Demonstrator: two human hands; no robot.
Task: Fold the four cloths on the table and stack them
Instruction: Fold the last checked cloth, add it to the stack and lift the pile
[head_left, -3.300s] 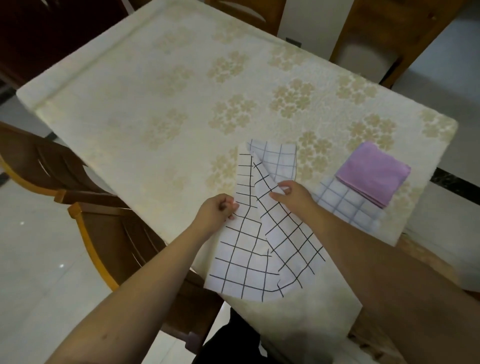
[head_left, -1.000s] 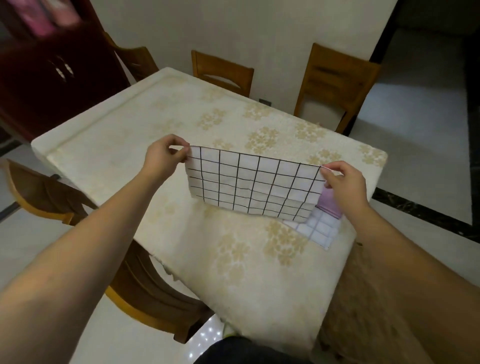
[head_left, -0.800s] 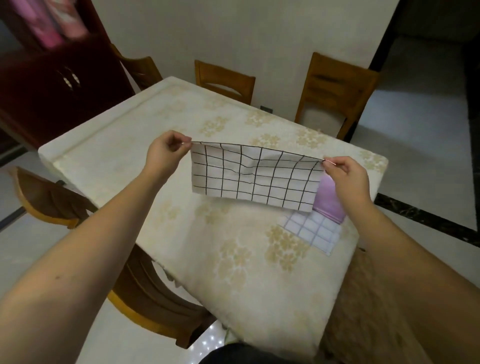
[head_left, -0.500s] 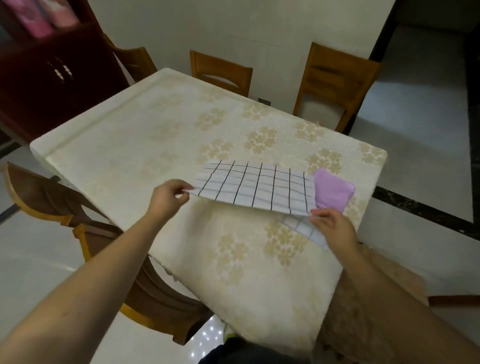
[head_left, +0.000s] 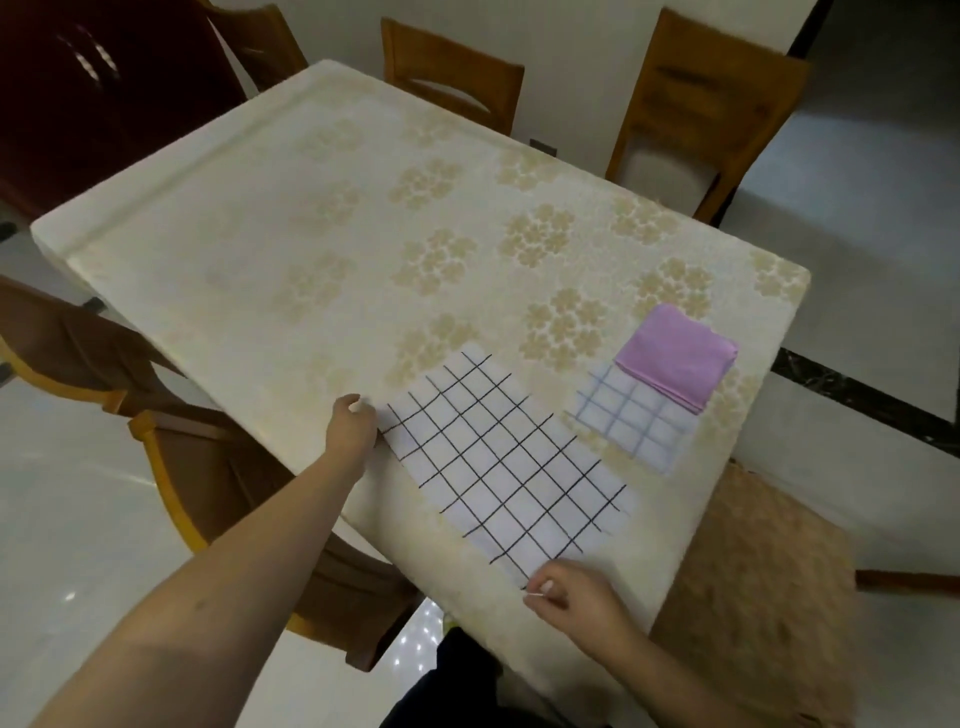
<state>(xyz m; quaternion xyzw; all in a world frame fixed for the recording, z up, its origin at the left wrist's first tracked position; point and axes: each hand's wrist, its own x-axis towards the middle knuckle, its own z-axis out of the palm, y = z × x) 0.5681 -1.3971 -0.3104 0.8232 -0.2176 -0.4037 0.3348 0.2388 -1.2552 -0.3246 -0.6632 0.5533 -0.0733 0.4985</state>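
I have 1 view only, from the head camera, so there is no second view to share anything with. It looks forward and steeply down over the table (head_left: 322, 218) from the near edge, wide-angle, with both forearms coming up from the bottom of the frame. It sits close above the left hand (head_left: 353, 423) and the right hand (head_left: 574, 597), while the chairs (head_left: 457, 78) beyond the far edge lie well past both hands, near the top of the frame.

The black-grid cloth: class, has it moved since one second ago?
Yes. The black-grid cloth has come down from the air onto the table, left of the pink cloth.
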